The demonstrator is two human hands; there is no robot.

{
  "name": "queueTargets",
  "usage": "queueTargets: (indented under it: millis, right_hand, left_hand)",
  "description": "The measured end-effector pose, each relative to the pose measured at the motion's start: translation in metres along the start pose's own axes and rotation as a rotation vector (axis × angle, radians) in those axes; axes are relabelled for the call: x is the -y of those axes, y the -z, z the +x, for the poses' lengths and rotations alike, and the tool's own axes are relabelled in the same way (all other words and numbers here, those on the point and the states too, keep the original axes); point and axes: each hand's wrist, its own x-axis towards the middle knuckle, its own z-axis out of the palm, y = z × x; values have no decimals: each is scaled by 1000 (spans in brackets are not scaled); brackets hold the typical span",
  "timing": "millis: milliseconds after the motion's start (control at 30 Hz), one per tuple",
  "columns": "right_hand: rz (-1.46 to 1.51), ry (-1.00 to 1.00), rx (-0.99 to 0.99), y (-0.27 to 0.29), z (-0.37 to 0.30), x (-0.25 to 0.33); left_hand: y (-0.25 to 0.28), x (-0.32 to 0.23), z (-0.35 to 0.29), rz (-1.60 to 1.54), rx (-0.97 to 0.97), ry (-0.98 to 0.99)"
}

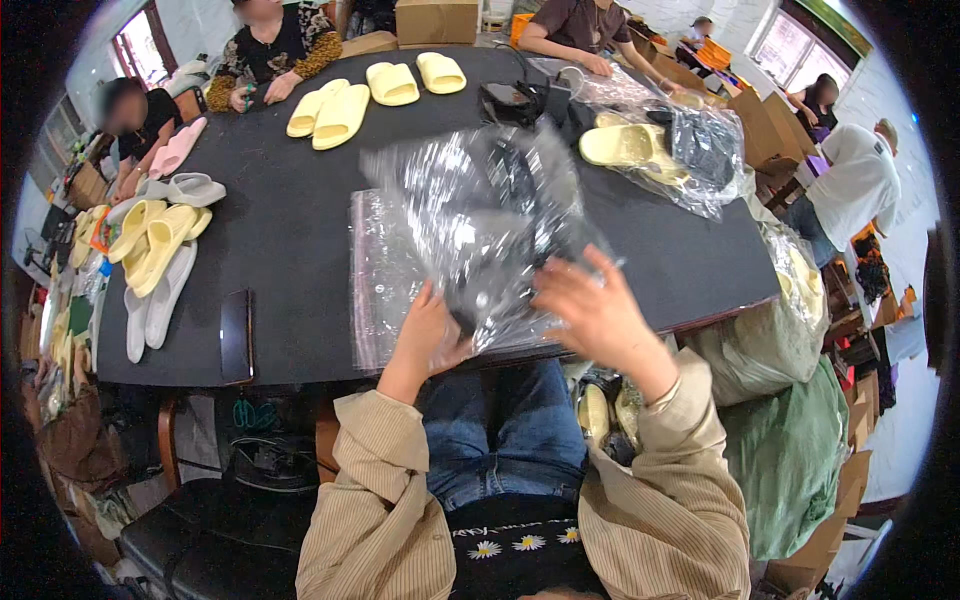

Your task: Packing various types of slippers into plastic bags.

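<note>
Bag, head view: clear, crumpled, over table between both hands, presumably propped because its film is limp
Left hand: fingers half curled at bag's lower edge; pinch cannot be told
Right hand: fingers spread, blurred, at bag's right side, clasping nothing visibly

Colourless bag, beige pinstriped sleeves, pale-yellow slippers, black tabletop

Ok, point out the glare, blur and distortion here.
In the head view, bright white glare streaks the bag; in the head view, the right hand looks motion-blurred; in the head view, the upper-left window is washed out, and the fisheye leaves black corners.
</note>
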Motion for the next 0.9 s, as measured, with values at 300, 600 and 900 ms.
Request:
queueTargets:
  millis: [300, 600, 900]
  right_hand:
    - [282, -471, -155, -52, -40, -5]
    - [27, -517, -15, -87, -74, -22]
    - [38, -549, -53, -90, -75, -23]
  left_hand:
    - [-17, 27, -16, -262, 42, 223]
    - [80, 49, -77, 350, -415, 449]
    - [72, 55, -42, 269, 106, 164]
